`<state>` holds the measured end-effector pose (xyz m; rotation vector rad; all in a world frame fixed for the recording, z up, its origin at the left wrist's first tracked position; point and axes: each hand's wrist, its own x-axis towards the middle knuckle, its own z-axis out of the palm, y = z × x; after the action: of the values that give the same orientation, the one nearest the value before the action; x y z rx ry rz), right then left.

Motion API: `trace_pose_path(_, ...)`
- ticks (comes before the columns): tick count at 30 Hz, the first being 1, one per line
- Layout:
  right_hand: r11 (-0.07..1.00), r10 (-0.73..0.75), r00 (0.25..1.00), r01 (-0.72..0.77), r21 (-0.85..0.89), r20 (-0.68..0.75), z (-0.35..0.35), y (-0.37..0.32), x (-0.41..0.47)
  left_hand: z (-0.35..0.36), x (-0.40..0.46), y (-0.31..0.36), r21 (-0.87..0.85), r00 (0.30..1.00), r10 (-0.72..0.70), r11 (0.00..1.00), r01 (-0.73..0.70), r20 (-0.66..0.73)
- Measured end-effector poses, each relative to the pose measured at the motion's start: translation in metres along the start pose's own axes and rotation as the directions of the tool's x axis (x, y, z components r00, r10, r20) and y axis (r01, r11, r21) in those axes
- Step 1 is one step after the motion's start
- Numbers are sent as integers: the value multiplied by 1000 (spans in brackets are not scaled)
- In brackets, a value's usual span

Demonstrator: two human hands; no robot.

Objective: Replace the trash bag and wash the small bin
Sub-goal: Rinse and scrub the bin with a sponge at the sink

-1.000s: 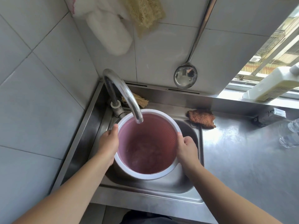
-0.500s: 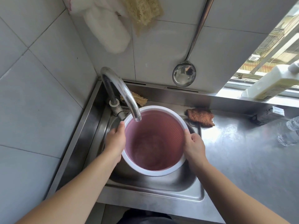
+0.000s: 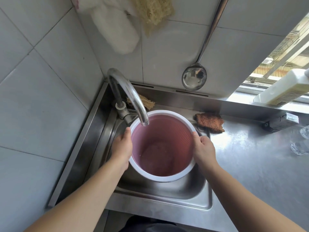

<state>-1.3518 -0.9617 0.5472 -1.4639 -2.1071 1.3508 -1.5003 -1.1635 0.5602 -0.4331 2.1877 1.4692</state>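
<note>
A small round bin (image 3: 163, 146), pink inside with a white rim, is held upright over the steel sink (image 3: 192, 193). My left hand (image 3: 122, 148) grips its left side with the thumb at the rim. My right hand (image 3: 203, 149) grips its right side the same way. The curved steel tap (image 3: 132, 96) ends just over the bin's far left rim. The bin's bottom looks wet; I cannot tell whether water is running. No trash bag is in view.
A brown scouring cloth (image 3: 209, 122) lies on the steel counter (image 3: 250, 156) behind the sink. A loofah scrap (image 3: 145, 102) sits by the tap. A ladle (image 3: 194, 77), a white mitt (image 3: 117, 29) and a loofah (image 3: 153, 12) hang on the tiled wall. A bottle (image 3: 284, 87) stands on the windowsill.
Both hands have shifted the bin slightly right and away from me under the tap. Their hold on it is unchanged.
</note>
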Motion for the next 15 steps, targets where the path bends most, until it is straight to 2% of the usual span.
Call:
trace_pose_path(7,999,-19,998,17,43,56,18,1,-13,-24,9,1,47,999,39,998,-38,-18)
trace_pose_path(15,1000,-10,1000,10,-20,10,1,6,3,-3,-4,-2,25,1000,20,1000,-19,-21)
